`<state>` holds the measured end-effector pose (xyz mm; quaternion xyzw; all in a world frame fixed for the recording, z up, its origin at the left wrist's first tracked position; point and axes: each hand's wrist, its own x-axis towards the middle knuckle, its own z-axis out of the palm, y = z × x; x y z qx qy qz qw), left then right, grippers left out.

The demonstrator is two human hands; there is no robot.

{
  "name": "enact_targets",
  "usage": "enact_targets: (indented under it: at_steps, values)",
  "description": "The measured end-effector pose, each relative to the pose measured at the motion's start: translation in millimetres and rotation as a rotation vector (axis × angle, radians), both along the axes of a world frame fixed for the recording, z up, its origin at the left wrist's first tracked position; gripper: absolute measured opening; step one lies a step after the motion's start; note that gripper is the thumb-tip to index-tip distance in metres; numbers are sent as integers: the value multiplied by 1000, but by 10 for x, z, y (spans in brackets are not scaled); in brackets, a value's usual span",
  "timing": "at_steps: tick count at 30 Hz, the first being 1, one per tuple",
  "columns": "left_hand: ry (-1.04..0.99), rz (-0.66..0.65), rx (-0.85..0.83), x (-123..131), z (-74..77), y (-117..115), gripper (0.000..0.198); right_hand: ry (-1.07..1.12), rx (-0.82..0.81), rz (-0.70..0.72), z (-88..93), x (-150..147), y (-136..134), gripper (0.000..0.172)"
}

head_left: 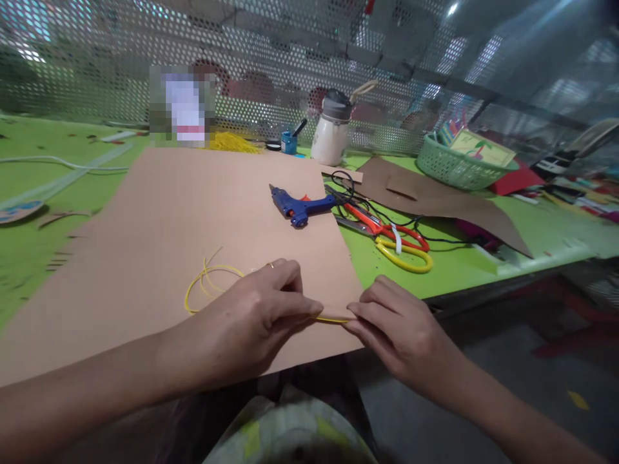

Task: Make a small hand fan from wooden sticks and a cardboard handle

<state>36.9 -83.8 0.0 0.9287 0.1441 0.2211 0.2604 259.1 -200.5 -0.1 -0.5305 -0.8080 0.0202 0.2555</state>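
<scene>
A thin yellow cord [333, 319] is stretched between my two hands, just above the near edge of a large tan paper sheet [145, 232]. My left hand [265, 306] pinches it with thumb and forefinger. The fingertips of my right hand [399, 322] close on its other end. A narrow tan strip seems to run along the cord between the fingers; I cannot tell if it is separate from the sheet. Behind my left hand, more of the cord curls in a loose loop on the paper. Beyond lies a blue glue gun [309, 207], its nozzle pointing left.
Right of the glue gun lie scissors with red and yellow handles [403, 261] and a black cable. Brown paper [435, 200], a green basket [435, 161], a white bottle [329, 138], a blue paint pot [289, 143] and yellow strands [235, 143] stand or lie farther back.
</scene>
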Motion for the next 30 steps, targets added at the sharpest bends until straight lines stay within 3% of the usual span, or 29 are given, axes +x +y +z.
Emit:
enact_targets:
  at_steps: [10, 21, 30]
  values:
    - [57, -48, 200, -5, 73, -3, 24, -27, 54, 2, -70, 6, 2, 14]
    - [106, -7, 29, 21, 137, -14, 24, -75, -34, 1, 38, -3, 29, 15]
    - [175, 78, 77, 169, 175, 107, 27, -82, -82, -53, 80, 57, 173, 13]
